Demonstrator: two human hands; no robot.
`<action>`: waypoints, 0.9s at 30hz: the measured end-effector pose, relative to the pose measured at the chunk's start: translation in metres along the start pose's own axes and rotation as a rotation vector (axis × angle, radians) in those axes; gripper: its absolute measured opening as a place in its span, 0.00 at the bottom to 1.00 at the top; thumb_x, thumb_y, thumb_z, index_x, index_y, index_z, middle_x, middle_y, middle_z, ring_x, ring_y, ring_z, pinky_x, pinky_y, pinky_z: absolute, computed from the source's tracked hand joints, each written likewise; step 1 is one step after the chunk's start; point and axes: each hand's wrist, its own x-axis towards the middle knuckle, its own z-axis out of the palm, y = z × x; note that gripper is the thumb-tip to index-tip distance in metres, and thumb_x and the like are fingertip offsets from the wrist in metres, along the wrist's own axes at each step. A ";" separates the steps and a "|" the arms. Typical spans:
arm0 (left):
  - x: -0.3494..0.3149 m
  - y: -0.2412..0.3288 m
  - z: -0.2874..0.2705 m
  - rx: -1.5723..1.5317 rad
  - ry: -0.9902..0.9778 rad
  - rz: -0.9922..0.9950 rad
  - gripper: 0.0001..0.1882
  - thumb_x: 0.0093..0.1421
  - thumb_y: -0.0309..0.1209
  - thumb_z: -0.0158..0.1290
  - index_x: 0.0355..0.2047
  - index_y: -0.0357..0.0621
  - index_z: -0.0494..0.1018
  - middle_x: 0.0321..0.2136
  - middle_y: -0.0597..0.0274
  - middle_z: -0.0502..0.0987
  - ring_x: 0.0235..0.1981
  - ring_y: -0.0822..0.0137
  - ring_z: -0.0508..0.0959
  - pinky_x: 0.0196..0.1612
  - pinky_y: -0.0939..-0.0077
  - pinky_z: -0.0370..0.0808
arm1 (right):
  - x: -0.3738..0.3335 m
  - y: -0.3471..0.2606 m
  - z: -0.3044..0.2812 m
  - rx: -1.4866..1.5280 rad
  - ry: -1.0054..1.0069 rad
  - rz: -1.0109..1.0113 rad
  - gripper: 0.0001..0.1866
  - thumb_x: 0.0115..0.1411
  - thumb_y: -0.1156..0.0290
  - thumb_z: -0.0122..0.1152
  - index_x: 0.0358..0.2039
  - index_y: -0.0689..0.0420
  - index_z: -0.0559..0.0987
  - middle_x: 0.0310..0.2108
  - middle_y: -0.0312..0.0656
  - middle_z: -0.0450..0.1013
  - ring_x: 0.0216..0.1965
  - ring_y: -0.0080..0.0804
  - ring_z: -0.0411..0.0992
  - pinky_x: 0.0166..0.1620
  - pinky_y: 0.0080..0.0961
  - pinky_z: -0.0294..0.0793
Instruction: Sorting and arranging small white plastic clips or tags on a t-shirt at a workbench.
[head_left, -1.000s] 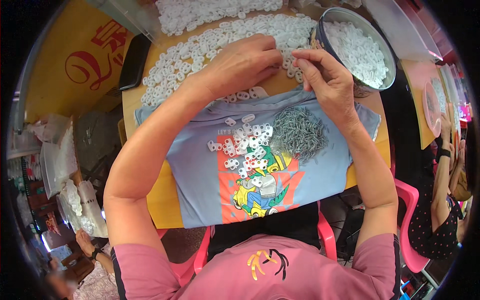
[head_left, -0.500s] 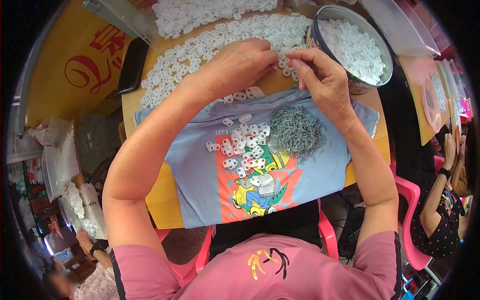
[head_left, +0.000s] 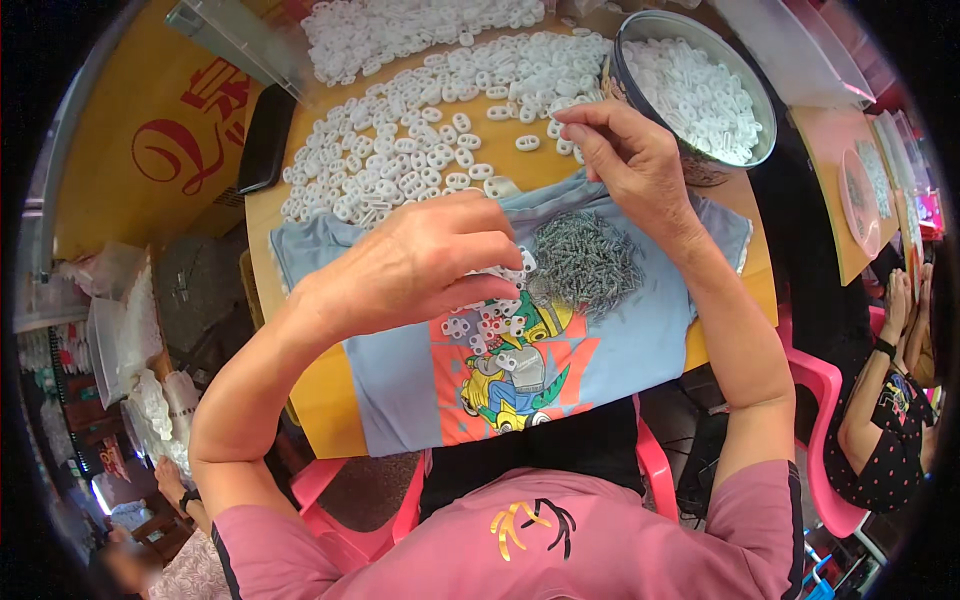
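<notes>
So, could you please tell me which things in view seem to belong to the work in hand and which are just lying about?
Probably part of the work:
white two-holed pieces, near the right hand
small white pieces, by the left hand
grey screw-like pieces
blue-grey shirt beneath them
round tin of white pieces

Probably just lying about:
black phone
pink tray on the next table

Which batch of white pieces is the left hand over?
The small white cluster on the blue shirt, left of the grey pile, partly hidden by the left hand; larger batches lie on the tabletop or in the round tin.
</notes>
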 end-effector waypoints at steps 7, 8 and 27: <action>0.027 -0.041 -0.012 0.343 0.270 -0.074 0.05 0.61 0.27 0.60 0.37 0.40 0.79 0.33 0.53 0.78 0.40 0.49 0.80 0.41 0.56 0.78 | 0.002 0.006 -0.003 -0.268 -0.072 -0.211 0.09 0.67 0.80 0.64 0.47 0.64 0.84 0.38 0.41 0.81 0.34 0.25 0.78 0.38 0.21 0.77; 0.034 -0.053 -0.010 0.341 0.272 -0.071 0.05 0.61 0.27 0.60 0.37 0.40 0.79 0.33 0.53 0.78 0.40 0.49 0.80 0.41 0.56 0.78 | 0.002 0.006 -0.004 -0.272 -0.072 -0.210 0.09 0.67 0.80 0.64 0.47 0.64 0.84 0.38 0.41 0.81 0.34 0.25 0.78 0.38 0.21 0.77; 0.051 -0.084 -0.018 0.251 0.398 -0.106 0.06 0.64 0.29 0.60 0.38 0.41 0.81 0.33 0.55 0.79 0.39 0.51 0.79 0.42 0.57 0.76 | 0.002 0.001 -0.003 -0.297 -0.081 -0.251 0.08 0.63 0.80 0.66 0.43 0.63 0.84 0.39 0.45 0.81 0.37 0.36 0.79 0.40 0.27 0.77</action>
